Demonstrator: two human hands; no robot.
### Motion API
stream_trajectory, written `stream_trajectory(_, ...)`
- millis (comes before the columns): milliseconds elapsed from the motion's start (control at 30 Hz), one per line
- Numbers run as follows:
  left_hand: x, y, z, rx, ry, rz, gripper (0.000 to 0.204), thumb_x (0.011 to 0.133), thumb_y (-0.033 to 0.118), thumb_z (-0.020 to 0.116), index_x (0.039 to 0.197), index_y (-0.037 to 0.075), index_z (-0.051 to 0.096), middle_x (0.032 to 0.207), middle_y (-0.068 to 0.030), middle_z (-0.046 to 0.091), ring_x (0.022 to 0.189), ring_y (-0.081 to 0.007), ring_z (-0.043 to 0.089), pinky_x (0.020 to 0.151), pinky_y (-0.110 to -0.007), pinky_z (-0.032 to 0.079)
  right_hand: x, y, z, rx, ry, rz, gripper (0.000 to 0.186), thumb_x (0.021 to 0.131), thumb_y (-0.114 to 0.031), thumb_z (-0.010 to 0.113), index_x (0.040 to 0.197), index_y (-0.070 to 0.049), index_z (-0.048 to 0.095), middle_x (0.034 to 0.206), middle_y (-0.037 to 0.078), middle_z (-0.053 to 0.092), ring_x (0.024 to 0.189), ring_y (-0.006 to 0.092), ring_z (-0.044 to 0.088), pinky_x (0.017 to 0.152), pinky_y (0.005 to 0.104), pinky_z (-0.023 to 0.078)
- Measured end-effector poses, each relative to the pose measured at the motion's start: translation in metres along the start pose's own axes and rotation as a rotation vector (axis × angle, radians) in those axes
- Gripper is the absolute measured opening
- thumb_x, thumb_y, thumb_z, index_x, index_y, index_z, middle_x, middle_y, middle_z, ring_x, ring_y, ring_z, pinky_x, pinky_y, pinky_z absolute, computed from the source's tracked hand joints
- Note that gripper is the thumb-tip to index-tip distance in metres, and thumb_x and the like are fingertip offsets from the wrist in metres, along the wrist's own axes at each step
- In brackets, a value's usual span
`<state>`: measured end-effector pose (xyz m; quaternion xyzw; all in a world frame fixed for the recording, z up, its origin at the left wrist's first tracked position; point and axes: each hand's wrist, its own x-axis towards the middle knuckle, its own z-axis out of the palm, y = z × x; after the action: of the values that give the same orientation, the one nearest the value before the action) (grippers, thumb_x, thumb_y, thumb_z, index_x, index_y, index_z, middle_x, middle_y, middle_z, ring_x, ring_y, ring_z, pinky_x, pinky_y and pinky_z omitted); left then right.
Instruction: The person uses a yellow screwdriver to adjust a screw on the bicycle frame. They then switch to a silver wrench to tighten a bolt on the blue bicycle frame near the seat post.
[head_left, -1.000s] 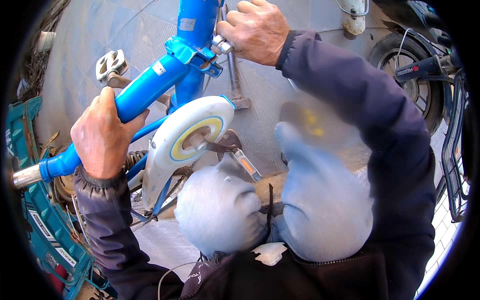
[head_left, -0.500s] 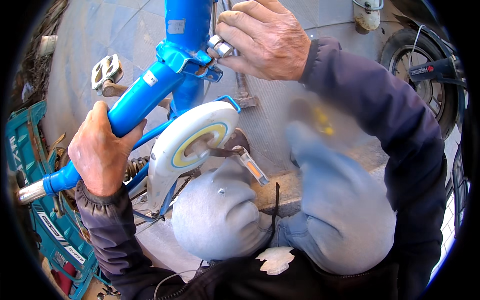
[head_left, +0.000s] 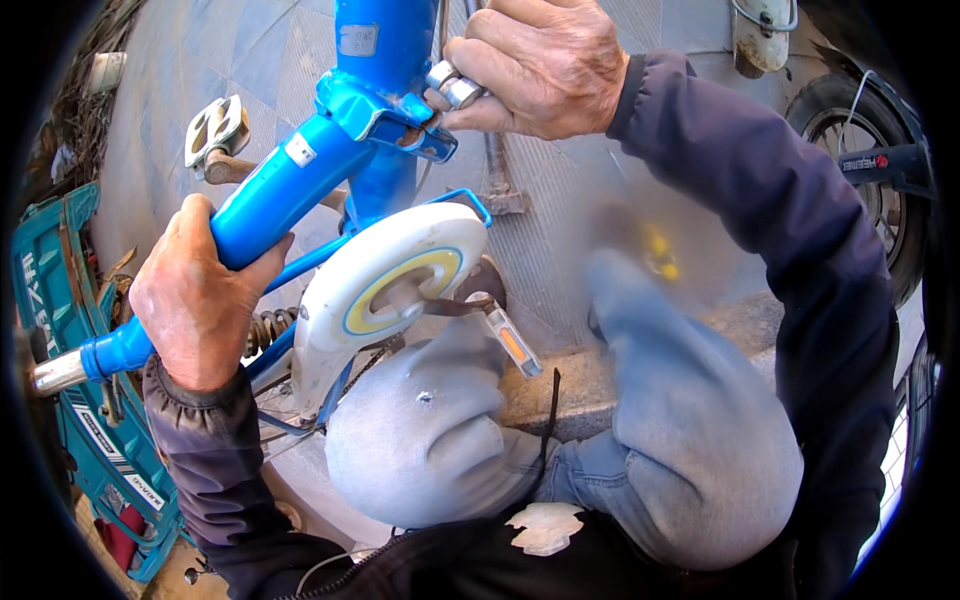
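A blue bicycle frame slants across the left and middle, with a hinge-like joint where its tubes meet. My left hand is wrapped round the lower tube, its thumb on the near side. Beside the joint, my right hand grips a metal tool with two short silver cylinders sticking out; its far part is hidden by my fingers. Below the frame sit a round white chain guard and a crank pedal with an orange reflector.
Another pedal juts out at the far left of the frame. A teal metal rack stands at the left edge. My jeans-clad knees are close below the bicycle. A tyred wheel stands at the right.
The right hand and its tool have shifted slightly right and down relative to the view. The left hand keeps its grip on the tube. The whole scene shifts slightly.
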<state>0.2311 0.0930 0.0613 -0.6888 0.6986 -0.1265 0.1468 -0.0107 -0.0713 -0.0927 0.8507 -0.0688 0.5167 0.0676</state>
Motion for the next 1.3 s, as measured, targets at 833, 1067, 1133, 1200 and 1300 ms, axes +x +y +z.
stream_trajectory(833, -0.001, 0.005, -0.003, -0.046, 0.028, 0.003, 0.049, 0.073, 0.036, 0.088, 0.085, 0.007, 0.051, 0.075, -0.0143, 0.058, 0.068, -0.0326, 0.063, 0.064, -0.043, 0.051, -0.013, -0.013, 0.021, 2.119, 0.726, 1.085, 0.065, 0.103, -0.062, 0.039, 0.091, -0.005, 0.067, 0.078, 0.01, 0.066, 0.083, 0.0278, 0.064, 0.084, 0.0422, 0.05)
stream_trajectory(1067, 0.002, 0.004, -0.009, -0.08, -0.095, -0.014, 0.048, 0.074, 0.037, 0.087, 0.091, 0.006, 0.055, 0.08, -0.0146, 0.062, 0.073, -0.0337, 0.065, 0.067, -0.043, 0.052, 0.01, -0.007, 0.026, 2.297, 0.759, 0.751, 0.066, 0.102, -0.064, 0.04, 0.059, -0.014, 0.046, 0.047, 0.0, 0.036, 0.046, 0.0189, 0.043, 0.055, 0.0368, 0.044)
stream_trajectory(1133, 0.003, 0.01, -0.016, -0.145, -0.046, -0.006, 0.057, 0.076, 0.034, 0.086, 0.116, 0.006, 0.058, 0.108, -0.0174, 0.063, 0.094, -0.0345, 0.068, 0.078, -0.043, 0.055, 0.014, -0.008, 0.024, 2.348, 0.714, 0.8, 0.063, 0.102, -0.06, 0.044, 0.058, -0.015, 0.043, 0.046, 0.0, 0.034, 0.041, 0.0165, 0.038, 0.048, 0.0336, 0.039)
stream_trajectory(1200, 0.005, 0.029, -0.023, -0.122, 0.207, 0.1, 0.067, 0.076, 0.028, 0.087, 0.13, 0.005, 0.054, 0.125, -0.0189, 0.059, 0.106, -0.0352, 0.066, 0.086, -0.043, 0.056, 0.013, -0.016, 0.022, 2.171, 0.887, 1.187, 0.059, 0.104, -0.05, 0.047, 0.057, -0.016, 0.037, 0.045, -0.002, 0.029, 0.038, 0.014, 0.029, 0.043, 0.0309, 0.031)
stream_trajectory(1300, 0.014, 0.074, -0.028, -0.403, 0.367, 0.289, 0.073, 0.069, 0.004, 0.086, 0.134, 0.001, 0.054, 0.132, -0.0214, 0.054, 0.118, -0.0383, 0.06, 0.097, -0.044, 0.053, 0.01, -0.02, 0.024, 2.012, 0.974, 1.445, 0.056, 0.106, -0.044, 0.045, 0.059, -0.017, 0.033, 0.047, -0.002, 0.026, 0.039, 0.0136, 0.025, 0.043, 0.0321, 0.027)
